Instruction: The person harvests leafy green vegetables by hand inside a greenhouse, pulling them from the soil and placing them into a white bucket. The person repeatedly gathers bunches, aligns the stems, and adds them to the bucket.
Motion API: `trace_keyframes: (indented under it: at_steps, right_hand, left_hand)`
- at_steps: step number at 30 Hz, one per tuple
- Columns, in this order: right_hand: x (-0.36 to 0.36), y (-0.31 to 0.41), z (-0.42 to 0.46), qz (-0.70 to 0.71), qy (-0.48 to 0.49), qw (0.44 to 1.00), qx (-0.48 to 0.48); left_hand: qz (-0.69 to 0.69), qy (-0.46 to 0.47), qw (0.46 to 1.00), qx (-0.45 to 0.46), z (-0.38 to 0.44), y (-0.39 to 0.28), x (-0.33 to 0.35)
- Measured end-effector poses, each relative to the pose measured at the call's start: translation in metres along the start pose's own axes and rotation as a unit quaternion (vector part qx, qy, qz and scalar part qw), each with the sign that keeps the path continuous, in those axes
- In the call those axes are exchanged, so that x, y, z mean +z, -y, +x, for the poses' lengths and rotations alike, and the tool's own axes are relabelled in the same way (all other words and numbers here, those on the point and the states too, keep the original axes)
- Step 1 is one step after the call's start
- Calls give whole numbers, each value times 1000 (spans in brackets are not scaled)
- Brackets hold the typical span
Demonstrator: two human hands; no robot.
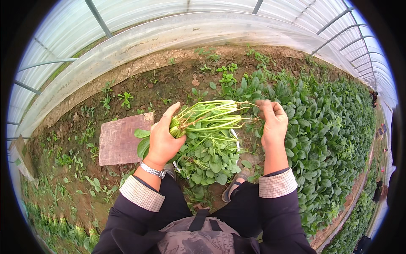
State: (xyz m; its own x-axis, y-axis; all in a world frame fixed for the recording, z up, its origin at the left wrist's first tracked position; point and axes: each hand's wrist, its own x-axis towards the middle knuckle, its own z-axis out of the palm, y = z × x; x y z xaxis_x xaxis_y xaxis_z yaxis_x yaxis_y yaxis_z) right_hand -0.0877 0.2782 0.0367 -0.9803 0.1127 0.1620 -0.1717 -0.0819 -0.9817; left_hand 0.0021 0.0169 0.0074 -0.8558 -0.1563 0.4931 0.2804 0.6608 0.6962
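Observation:
My left hand [165, 136] is wrapped around a bunch of leafy greens [212, 117] that looks like spinach. Pale green stems and thin roots stick out of the grip toward the right, and some leaves show behind my wrist. At the root tips is my right hand [273, 122], thumb and fingers drawn together. Slight blur there hides whether a root is pinched between them. Below the bunch, a heap of loose greens [212, 162] fills a white-rimmed container [237, 143] between my feet.
A flat reddish-brown board [122, 141] lies on the soil at left. Dense leafy plants [323, 136] grow to the right. Several tied bunches [77, 233] stand at lower left. Plastic greenhouse sheeting [190, 30] curves across the far side. A person [374, 96] is far off at right.

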Motion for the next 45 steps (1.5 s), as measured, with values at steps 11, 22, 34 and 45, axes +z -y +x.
trace_keyframes:
  at_steps: [11, 22, 34, 45]
  right_hand:
    - [6, -13, -6, 151, 42, 980, 125]
    - [14, 9, -26, -304, 28, 919, -250]
    - [23, 2, -25, -340, 64, 883, -319]
    - [23, -5, -24, 53, 46, 988, 135]
  left_hand:
    - [42, 38, 997, 60, 1, -9, 1]
    - [-14, -2, 997, -74, 1, -7, 4]
    - [6, -35, 999, -16, 1, -3, 6]
    - [-40, -18, 996, -76, -1, -4, 8]
